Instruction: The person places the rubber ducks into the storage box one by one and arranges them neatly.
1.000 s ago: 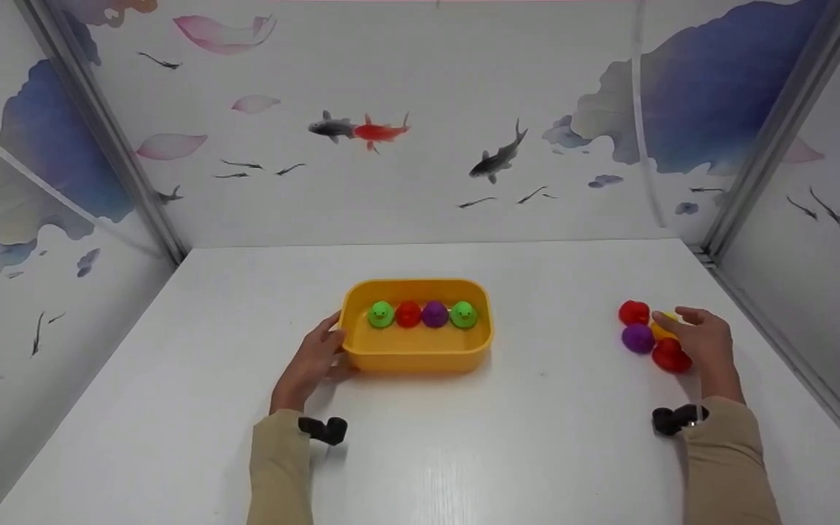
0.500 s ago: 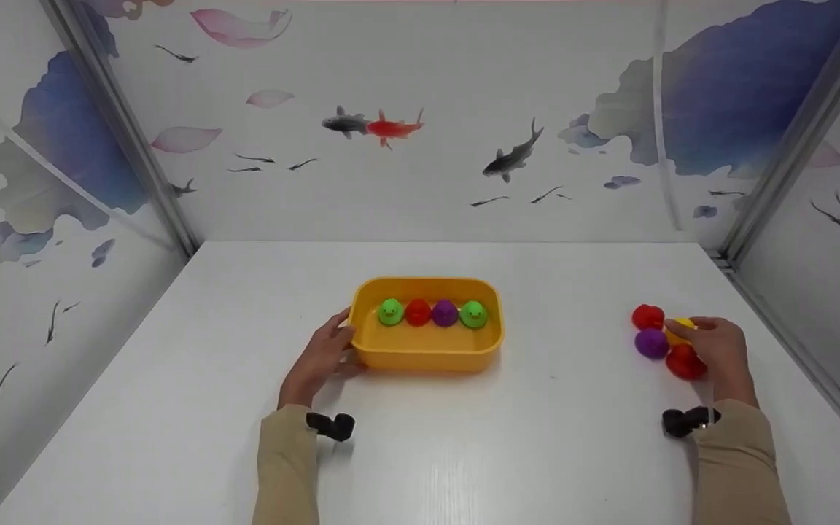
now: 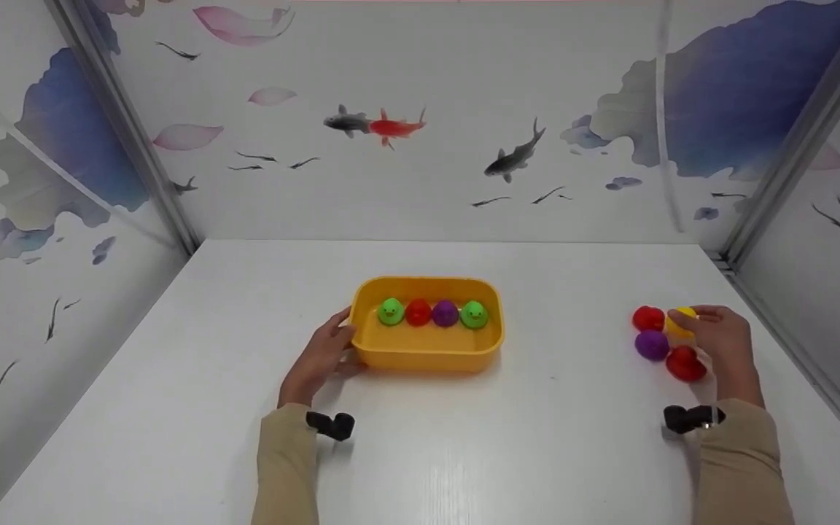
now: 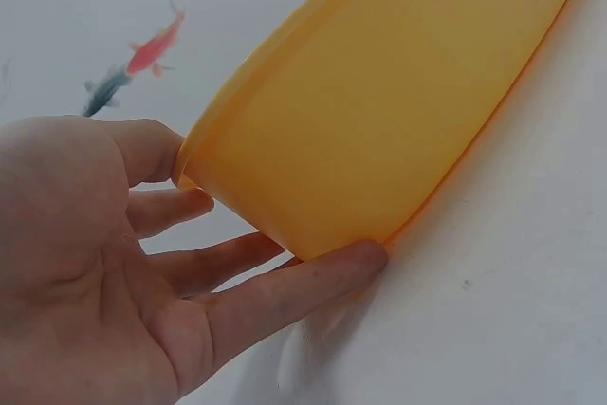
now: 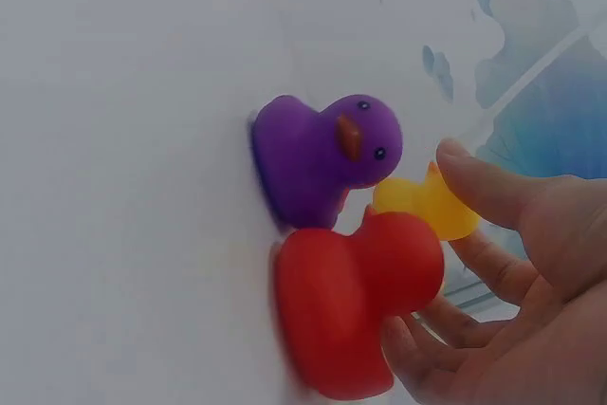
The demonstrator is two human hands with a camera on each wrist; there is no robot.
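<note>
The yellow duck (image 5: pixel 446 217) is in the right hand (image 5: pixel 536 282), pinched between thumb and fingers. It is near the bench's right edge, toward the far right corner; whether its base touches the bench (image 3: pixel 507 452) cannot be told. Around it are three ducks: the far red duck (image 3: pixel 648 319) to its left, the purple duck (image 3: pixel 652 345) nearer and to the left, and the near red duck (image 3: pixel 685 363) closest to the bench's front, just beside the right hand's lower fingers.

The tray (image 3: pixel 427 360), orange-yellow, sits well apart from them, about midway between the bench's left and right edges and closer to the back edge. The left hand (image 4: pixel 104 263) grips its left end, thumb at the rim and fingers against the wall low down. Inside, a row runs left to right: left green duck (image 3: pixel 391 312), red toy (image 3: pixel 418 313), purple toy (image 3: pixel 445 313), right green duck (image 3: pixel 474 315).

Beige sleeves (image 3: pixel 287 467) cover both forearms, with a black device (image 3: pixel 331 425) at each wrist. White panels (image 3: pixel 405 197) printed with fish and blue leaves rise beyond the bench's back edge and sides.
</note>
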